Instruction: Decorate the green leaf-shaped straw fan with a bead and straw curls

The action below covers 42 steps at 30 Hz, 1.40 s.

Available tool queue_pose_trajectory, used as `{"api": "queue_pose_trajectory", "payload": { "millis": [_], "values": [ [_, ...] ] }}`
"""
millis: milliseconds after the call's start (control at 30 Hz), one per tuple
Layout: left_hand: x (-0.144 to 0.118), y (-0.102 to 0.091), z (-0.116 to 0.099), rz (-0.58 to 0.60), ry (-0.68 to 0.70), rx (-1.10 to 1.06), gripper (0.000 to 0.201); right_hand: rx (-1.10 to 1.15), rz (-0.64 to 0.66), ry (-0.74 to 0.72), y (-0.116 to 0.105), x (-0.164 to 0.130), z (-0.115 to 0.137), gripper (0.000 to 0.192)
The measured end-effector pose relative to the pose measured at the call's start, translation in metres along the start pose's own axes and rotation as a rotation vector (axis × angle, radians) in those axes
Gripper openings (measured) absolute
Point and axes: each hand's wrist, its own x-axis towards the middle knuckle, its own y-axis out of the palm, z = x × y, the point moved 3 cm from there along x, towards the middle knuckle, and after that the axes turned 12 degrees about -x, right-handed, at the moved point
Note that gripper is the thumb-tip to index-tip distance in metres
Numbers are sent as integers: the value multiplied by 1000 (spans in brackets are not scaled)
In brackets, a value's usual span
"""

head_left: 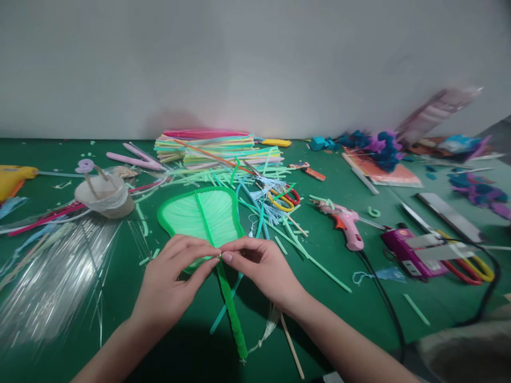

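Observation:
A green fan (221, 205) with a fuzzy pipe-cleaner rim and a centre rib lies in front of me. Its dark green wrapped handle (233, 314) points toward me, with a pale tassel (271, 322) by its lower end. My left hand (175, 282) and my right hand (263, 268) meet over the neck of the fan. Thumb and forefinger of each are pinched together, fingertips nearly touching. Between them shows a tiny pale bit, too small to name. Part of the fan's lower edge is hidden behind my left hand.
Pipe cleaners (215, 151) are piled at the back. Right of the fan are scissors (281, 199), a pink glue gun (345, 223) with a black cord, and a magenta device (413, 252). Left stand a lined cup (106, 197) and clear strands (59, 282). A wooden stick (293, 348) lies near me.

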Motion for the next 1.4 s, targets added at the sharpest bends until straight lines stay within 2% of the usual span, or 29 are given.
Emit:
{"api": "queue_pose_trajectory", "payload": {
  "millis": [167,300,467,767,967,1100,1233,1400],
  "values": [
    [1,2,12,89,-120,23,9,-255,-261,-100,-21,2,3,24],
    [1,3,17,129,-153,37,9,-293,-312,-106,-34,3,5,24],
    [2,4,19,150,-172,45,8,-378,-336,-128,-39,2,6,21],
    [3,5,22,222,-197,67,6,-689,-358,-197,-42,3,7,19],
    [3,0,20,199,-194,26,9,-778,-344,-194,-45,6,6,20],
    [5,-11,22,131,-183,-1,10,-966,-236,-173,-39,3,4,30],
    [6,-23,33,54,-148,128,14,-1156,-158,-115,-36,-2,0,39],
    [7,-27,48,62,-115,331,21,-1316,-223,-41,-52,-5,4,35]
  ]
}}
